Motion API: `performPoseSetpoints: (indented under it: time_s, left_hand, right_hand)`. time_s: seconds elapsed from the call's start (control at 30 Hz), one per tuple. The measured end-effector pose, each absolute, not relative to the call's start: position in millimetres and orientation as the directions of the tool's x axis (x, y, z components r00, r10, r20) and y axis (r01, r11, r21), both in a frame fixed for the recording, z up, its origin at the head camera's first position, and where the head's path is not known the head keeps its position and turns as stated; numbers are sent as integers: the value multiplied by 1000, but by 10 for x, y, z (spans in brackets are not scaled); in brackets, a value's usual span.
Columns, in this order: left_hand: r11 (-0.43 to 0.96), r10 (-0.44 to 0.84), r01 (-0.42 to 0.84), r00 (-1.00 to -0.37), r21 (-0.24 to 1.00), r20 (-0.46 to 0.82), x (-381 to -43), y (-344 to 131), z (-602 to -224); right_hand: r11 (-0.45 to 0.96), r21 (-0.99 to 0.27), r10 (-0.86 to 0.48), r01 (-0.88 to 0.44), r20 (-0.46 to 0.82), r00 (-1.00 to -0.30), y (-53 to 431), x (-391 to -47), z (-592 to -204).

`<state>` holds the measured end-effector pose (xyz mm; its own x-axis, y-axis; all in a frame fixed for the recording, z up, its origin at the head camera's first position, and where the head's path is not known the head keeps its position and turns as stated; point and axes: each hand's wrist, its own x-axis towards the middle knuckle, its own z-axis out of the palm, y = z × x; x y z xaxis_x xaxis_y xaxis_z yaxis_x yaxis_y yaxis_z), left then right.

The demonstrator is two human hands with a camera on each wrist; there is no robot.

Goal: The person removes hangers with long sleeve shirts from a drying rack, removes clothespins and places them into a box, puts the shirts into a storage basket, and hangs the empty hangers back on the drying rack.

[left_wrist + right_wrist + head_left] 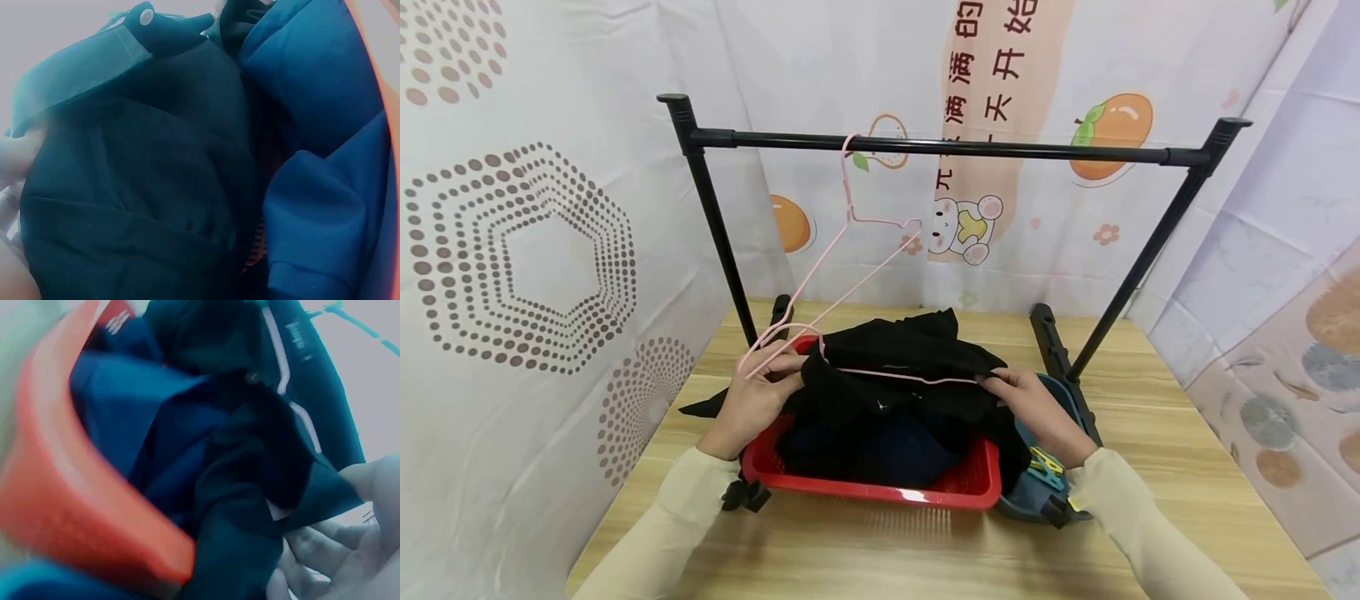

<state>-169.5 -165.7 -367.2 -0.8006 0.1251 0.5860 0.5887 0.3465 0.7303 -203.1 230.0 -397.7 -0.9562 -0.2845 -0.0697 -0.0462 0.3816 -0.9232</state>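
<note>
Black trousers (880, 358), with a button on the waistband (81, 81) in the left wrist view, are stretched above a red basket (880, 493). My left hand (752, 404) pinches the waistband's left end, beside the lower corner of a pink hanger (848, 196) hooked over the black rail. At the other end, my right hand (1028, 406) pinches the waistband between thumb and fingers. A pink bar (951, 381) runs along the waistband opening; whether it belongs to the hooked hanger or a second one, I cannot tell.
Dark blue clothing (895, 450) lies in the basket. The black rack (1022, 150) stands behind it. To the right, a blue basket (1026, 504) holds yellow and teal clothes pegs (1047, 467). A printed curtain (1150, 233) hangs behind the wooden table (1180, 467).
</note>
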Motion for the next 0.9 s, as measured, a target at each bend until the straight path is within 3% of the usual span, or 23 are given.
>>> performPoseSetpoints:
  time_s: [0.2, 0.4, 0.47, 0.53, 0.77, 0.9]
  left_hand:
    - [299, 120, 573, -816, 763, 566, -1734, -1687, -3702]
    - [189, 104, 552, -833, 812, 543, -1770, -1691, -3753]
    - [151, 96, 558, -830, 816, 550, -1774, -1683, -3756]
    - [118, 90, 564, -826, 817, 557, -1777, -1680, -3756]
    - [125, 95, 596, -803, 793, 588, -1770, -1685, -3755]
    - [117, 110, 587, -810, 801, 576, -1759, -1695, -3772]
  right_hand:
    - [249, -969, -286, 2, -75, -955, 2278, -2022, -3970]
    - [-79, -976, -367, 201, -159, -917, 2214, -2039, -4017]
    - [-117, -966, -395, 233, -170, -903, 2177, -2051, -4038]
    - [-63, -976, -373, 209, -171, -912, 2144, -2057, -4058]
    - [328, -943, -260, -50, -39, -965, 2098, -2010, -4069]
    - [426, -891, -267, -157, 42, -963, 2072, -1970, -4051]
